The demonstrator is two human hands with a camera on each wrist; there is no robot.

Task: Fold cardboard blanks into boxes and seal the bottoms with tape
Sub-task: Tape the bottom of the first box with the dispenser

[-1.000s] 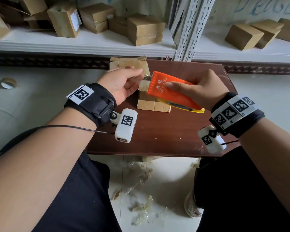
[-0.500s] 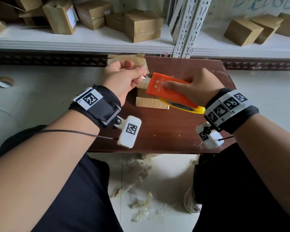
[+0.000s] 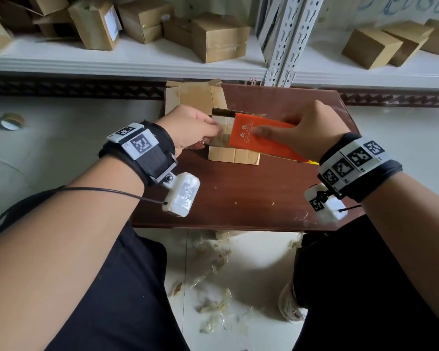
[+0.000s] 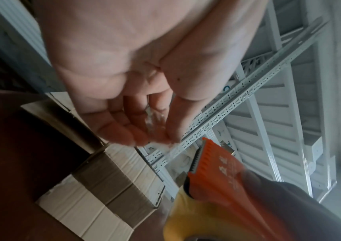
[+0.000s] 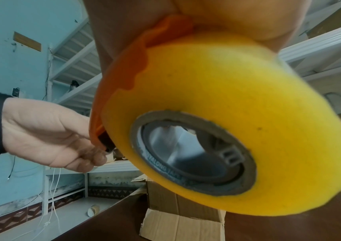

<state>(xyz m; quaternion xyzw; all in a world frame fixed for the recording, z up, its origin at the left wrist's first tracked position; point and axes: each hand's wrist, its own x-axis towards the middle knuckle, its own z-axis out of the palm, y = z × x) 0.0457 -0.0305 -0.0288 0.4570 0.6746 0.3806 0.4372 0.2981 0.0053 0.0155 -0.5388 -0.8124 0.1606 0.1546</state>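
Observation:
A small folded cardboard box (image 3: 235, 155) stands on the brown table (image 3: 238, 196), its flaps up. My right hand (image 3: 289, 127) grips an orange tape dispenser (image 3: 259, 138) loaded with a yellow roll (image 5: 227, 114), held low over the box top. My left hand (image 3: 213, 134) is at the box's left side, and its thumb and fingers pinch the clear tape end (image 4: 155, 120) pulled from the dispenser's toothed edge (image 4: 196, 159). From the right wrist, the box (image 5: 181, 216) sits just under the roll. The box's top face is mostly hidden by dispenser and hands.
Flat cardboard blanks (image 3: 195, 97) lie at the table's far edge behind the box. White shelves behind hold finished boxes (image 3: 218, 36) and more at the right (image 3: 370, 46). A tape roll (image 3: 10, 121) lies on the floor at left. Tape scraps (image 3: 213, 262) litter the floor between my knees.
Both hands have come down onto the box. The dispenser now lies flatter over the box top, and my left hand has dropped with the tape end to the box's left side.

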